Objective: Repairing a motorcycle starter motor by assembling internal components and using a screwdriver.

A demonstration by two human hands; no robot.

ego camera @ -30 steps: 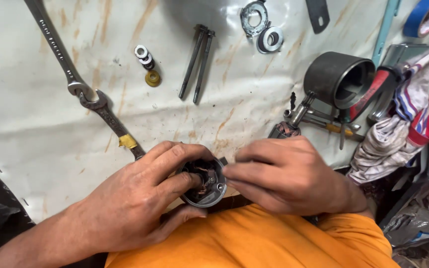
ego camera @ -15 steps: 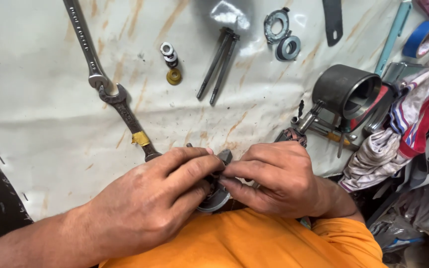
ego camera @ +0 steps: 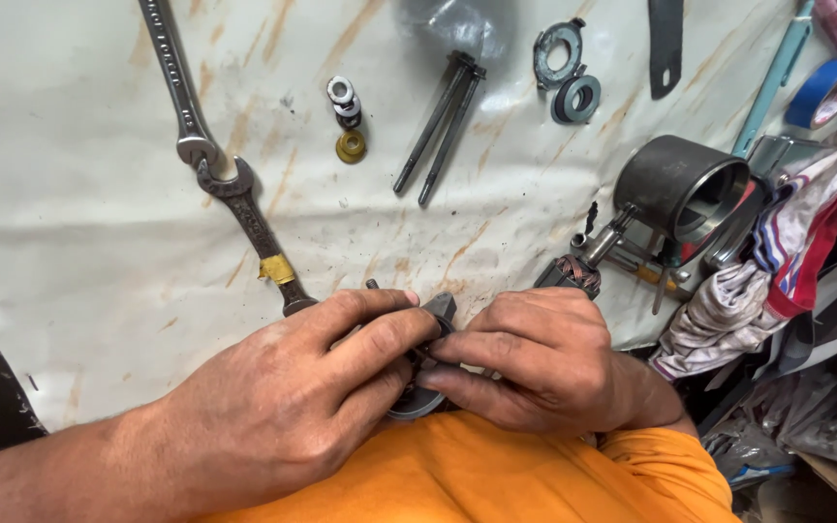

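Note:
My left hand [ego camera: 283, 397] and my right hand [ego camera: 535, 363] meet low in the head view, just above my orange-clad lap. Both grip a small round dark metal part [ego camera: 418, 399], mostly hidden under my fingers; only its lower rim and a corner near the fingertips show. My left thumb and forefinger press on it from the left. My right fingers pinch it from the right.
On the stained white sheet [ego camera: 79, 242] lie two spanners [ego camera: 244, 208], two long bolts [ego camera: 443, 126], small washers and a brass nut [ego camera: 349, 145], ring plates [ego camera: 569, 73], a dark metal cylinder housing [ego camera: 680, 184], an armature [ego camera: 583, 261] and striped rags [ego camera: 787, 252] at right.
The view has shifted, so the tools sit lower and further right in frame. My fingers have closed more tightly over the round part, hiding its inside.

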